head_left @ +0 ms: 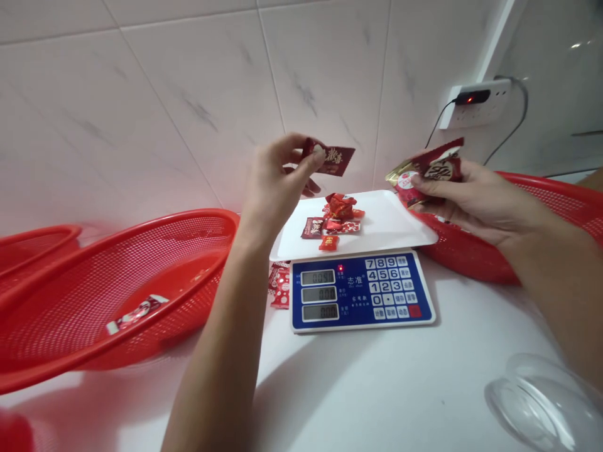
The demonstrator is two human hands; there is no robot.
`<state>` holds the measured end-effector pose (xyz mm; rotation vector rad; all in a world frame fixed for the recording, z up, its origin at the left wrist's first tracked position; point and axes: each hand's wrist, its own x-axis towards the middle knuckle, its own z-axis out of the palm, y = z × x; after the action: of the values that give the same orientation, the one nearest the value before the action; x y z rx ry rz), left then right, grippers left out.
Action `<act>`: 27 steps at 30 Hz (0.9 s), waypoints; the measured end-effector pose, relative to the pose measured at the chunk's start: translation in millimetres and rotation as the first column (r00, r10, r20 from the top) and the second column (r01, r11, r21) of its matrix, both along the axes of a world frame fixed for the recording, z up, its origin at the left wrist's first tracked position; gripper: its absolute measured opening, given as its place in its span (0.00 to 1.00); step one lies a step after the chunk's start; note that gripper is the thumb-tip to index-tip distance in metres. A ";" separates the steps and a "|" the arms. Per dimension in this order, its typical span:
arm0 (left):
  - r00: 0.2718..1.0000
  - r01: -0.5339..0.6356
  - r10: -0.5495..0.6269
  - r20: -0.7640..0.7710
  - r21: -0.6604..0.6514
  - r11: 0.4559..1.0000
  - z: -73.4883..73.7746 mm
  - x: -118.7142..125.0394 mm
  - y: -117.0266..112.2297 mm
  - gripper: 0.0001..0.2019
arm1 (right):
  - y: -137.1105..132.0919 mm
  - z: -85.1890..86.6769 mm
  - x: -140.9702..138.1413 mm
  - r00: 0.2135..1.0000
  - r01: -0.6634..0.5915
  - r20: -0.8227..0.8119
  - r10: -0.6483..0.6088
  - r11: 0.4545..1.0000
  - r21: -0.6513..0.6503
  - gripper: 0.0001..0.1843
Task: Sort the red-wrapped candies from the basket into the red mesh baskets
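My left hand [287,172] pinches a dark red candy packet [336,161] with pale lettering, above the back of the scale's pan. In my right hand [452,194] are several candy packets [436,168], dark red and gold, held between thumb and fingers beyond the pan's right edge. Below, the digital scale [360,295] carries a white pan [396,220]. A small pile of red wrapped candies [340,207] lies in the middle of the pan. The top display [320,277] is lit with digits that look like 0.057, though they are dim.
To the left stands a red mesh basket [202,221] with a wrapped candy [136,315] inside, another basket [40,238] behind it. A further red basket [475,263] is under my right arm. Red dotted packets [280,285] lie against the scale. A clear plastic container [532,402] sits at front right.
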<state>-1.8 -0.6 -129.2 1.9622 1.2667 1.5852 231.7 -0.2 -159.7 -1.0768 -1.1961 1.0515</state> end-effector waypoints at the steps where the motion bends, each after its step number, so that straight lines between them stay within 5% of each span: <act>1: 1.000 0.001 -0.001 0.004 0.010 1.000 1.2 0.7 -2.4 0.02 | 0.5 -2.5 -1.3 0.999 -0.034 0.009 0.034 0.999 0.000 0.13; 13: 0.967 -0.080 0.037 -0.253 -0.162 0.984 -10.3 -8.2 6.0 0.06 | 10.4 -26.5 -12.8 0.959 -0.280 0.037 0.282 0.959 -0.055 0.32; 17: 0.952 -0.104 0.033 -0.305 -0.219 0.970 -11.6 -7.8 4.4 0.14 | 8.4 -23.3 -15.0 0.959 -0.252 0.118 0.258 0.966 -0.061 0.34; 27: 0.966 -0.030 -0.003 -0.260 -0.123 0.992 1.2 3.6 -11.1 0.08 | 7.7 -25.0 -12.1 0.964 -0.202 0.180 0.195 0.979 0.019 0.33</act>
<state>1.8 -11.7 -128.0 2.1349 1.4425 1.2489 219.7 7.5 -184.7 -1.0545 -1.4862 1.0983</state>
